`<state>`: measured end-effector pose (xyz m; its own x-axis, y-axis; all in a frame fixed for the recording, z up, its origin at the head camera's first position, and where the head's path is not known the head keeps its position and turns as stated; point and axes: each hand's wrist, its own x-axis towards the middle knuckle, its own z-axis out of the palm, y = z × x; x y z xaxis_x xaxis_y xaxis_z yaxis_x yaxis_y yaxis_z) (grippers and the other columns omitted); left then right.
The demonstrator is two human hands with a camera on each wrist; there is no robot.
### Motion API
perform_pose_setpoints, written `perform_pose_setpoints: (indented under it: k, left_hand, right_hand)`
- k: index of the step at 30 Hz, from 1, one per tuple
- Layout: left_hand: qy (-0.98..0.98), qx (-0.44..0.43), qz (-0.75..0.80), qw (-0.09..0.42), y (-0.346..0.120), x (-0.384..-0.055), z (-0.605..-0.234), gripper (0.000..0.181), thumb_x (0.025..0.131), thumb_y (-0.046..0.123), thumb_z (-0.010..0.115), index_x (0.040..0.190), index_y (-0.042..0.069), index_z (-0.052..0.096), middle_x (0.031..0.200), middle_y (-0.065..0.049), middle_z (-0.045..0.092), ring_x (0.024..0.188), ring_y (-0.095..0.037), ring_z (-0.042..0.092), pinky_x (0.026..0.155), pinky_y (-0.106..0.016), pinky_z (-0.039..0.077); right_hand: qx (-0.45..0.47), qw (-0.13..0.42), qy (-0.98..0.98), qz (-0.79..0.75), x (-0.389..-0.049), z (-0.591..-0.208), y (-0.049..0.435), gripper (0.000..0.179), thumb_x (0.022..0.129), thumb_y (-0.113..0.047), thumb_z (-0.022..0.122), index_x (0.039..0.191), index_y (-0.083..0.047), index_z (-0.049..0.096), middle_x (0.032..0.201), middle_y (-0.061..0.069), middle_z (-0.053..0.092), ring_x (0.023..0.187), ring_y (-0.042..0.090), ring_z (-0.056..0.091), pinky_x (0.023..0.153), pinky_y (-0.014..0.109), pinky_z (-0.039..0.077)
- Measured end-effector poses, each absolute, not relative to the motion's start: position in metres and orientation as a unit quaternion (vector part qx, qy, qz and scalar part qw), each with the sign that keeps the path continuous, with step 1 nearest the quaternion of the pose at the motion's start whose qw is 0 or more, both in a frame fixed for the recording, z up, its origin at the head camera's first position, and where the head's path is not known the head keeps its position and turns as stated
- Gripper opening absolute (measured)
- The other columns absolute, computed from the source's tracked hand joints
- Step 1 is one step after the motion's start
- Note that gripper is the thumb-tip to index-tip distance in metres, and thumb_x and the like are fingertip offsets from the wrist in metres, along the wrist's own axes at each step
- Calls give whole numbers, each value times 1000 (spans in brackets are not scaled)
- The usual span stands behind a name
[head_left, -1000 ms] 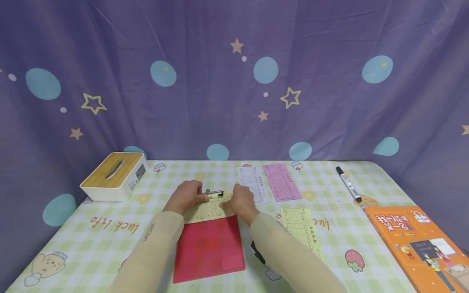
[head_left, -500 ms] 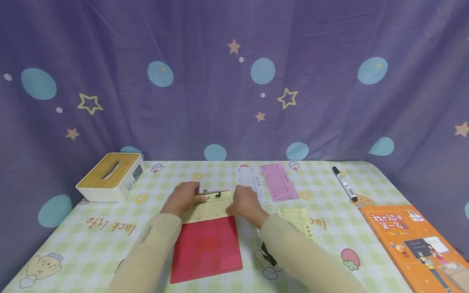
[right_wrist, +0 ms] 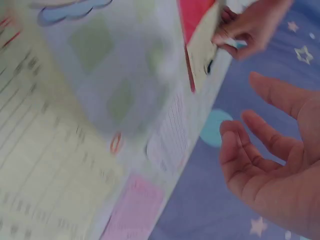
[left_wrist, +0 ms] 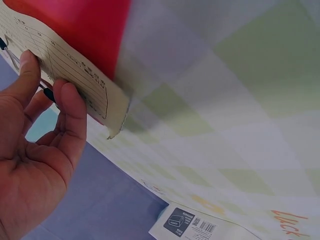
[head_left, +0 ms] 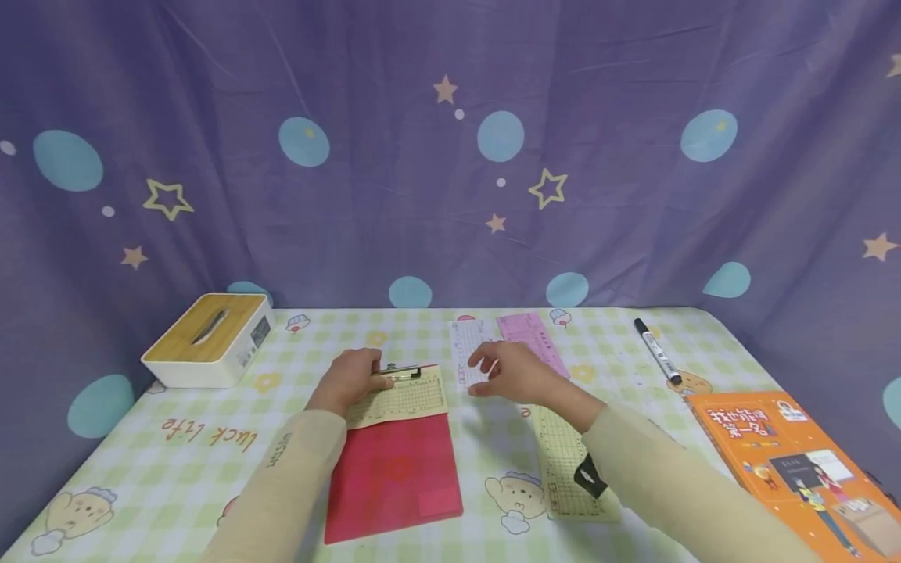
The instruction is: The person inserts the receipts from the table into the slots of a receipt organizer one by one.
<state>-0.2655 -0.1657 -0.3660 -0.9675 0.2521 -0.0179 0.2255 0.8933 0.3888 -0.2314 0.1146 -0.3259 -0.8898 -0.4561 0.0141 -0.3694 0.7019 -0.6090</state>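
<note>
A red clipboard [head_left: 394,477] lies on the table, with a yellow printed form [head_left: 421,399] across its upper part. At its top edge is a metal wire clip [head_left: 407,374] with black ends. My left hand [head_left: 348,383] pinches this clip, its thumb beside the form; in the left wrist view the form's corner [left_wrist: 119,120] curls over the board's edge. My right hand [head_left: 521,375] hovers to the right of the clipboard with loosely bent fingers and holds nothing. Below it are a white slip [head_left: 467,336], a pink slip [head_left: 528,330] and another yellow form [head_left: 563,469].
A white tissue box [head_left: 211,340] with a wooden lid stands at the back left. To the right lie a black-capped marker [head_left: 658,352] and an orange book [head_left: 795,469]. A purple curtain [head_left: 352,195] hangs behind the checked tablecloth [head_left: 211,485].
My right hand has let go of the yellow form's right edge on the clipboard and moved right, over the loose slips. My left hand has stayed at the clip.
</note>
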Motion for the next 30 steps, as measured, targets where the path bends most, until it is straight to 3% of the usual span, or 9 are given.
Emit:
perform_pose_setpoints:
  k: [7, 13, 18, 30]
  left_hand:
    - [974, 118, 192, 29, -166, -265, -366, 33, 90, 18, 79, 79, 7, 51, 71, -5, 49, 69, -20, 43, 69, -38, 40]
    - [973, 121, 193, 24, -167, -264, -362, 32, 90, 18, 79, 80, 6, 52, 71, -6, 49, 69, -21, 43, 69, -39, 40]
    - [974, 122, 191, 27, -168, -264, -362, 32, 90, 18, 79, 80, 6, 51, 71, -6, 49, 69, -21, 44, 69, -39, 40]
    - [974, 130, 186, 27, -165, -265, -365, 33, 89, 18, 80, 78, 7, 50, 70, -5, 49, 69, -21, 44, 69, -37, 40]
  right_hand:
    - [-227, 88, 910, -337, -228, -315, 169, 36, 87, -17, 81, 118, -2, 69, 104, 9, 69, 98, 23, 65, 85, 39, 53]
    - [-201, 119, 888, -396, -221, -314, 204, 43, 89, -19, 80, 125, 1, 66, 113, 14, 66, 104, 26, 63, 85, 38, 52]
    - [-170, 112, 888, -412, -214, -325, 226, 48, 89, -21, 80, 128, 2, 63, 114, 15, 65, 102, 24, 62, 83, 36, 52]
    - [-80, 120, 913, -382, -197, -366, 253, 80, 81, -32, 88, 143, 2, 50, 125, 20, 58, 106, 31, 53, 83, 44, 46]
